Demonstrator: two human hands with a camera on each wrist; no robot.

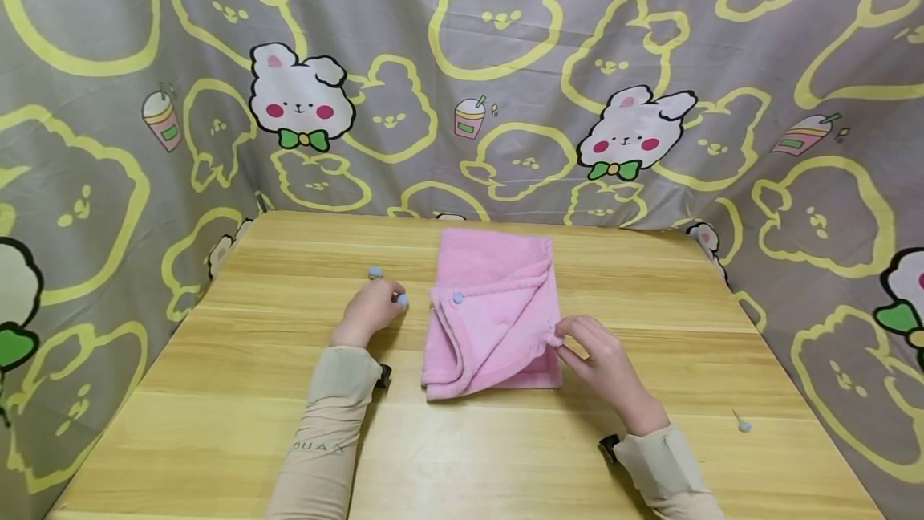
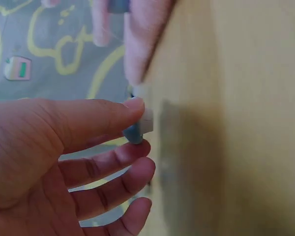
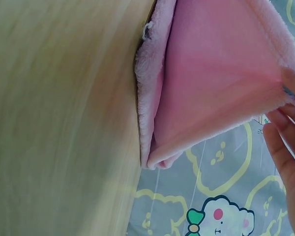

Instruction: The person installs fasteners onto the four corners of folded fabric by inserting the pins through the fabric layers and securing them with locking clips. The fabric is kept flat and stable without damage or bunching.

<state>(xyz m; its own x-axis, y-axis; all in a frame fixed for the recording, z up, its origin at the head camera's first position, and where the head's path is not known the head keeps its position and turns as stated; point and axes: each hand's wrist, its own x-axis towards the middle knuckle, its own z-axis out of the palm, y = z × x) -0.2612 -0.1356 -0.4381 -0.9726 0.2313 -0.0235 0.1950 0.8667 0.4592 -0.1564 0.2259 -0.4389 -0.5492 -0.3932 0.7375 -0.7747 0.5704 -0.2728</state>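
A pink plush towel (image 1: 498, 263) lies folded on the table, its front layer turned over diagonally. My right hand (image 1: 602, 355) pinches a raised corner of it at the right side. In the right wrist view, a bit of blue (image 3: 288, 91) shows beneath the right thumb, and the lifted flap stands away from the layer below. Left of the towel, my left hand (image 1: 370, 311) holds a small blue-headed pin (image 1: 402, 299) between thumb and fingertip. The left wrist view shows a whitish piece (image 2: 146, 123) beside its blue head. Another blue head (image 1: 458, 297) sits on the towel's folded edge.
One more blue-headed pin (image 1: 374, 272) lies just beyond the left hand. Another loose pin (image 1: 744, 426) rests near the table's right side, its thin shaft pointing up. The wooden table (image 1: 462, 456) meets a patterned grey curtain (image 1: 404, 22) at the back and sides.
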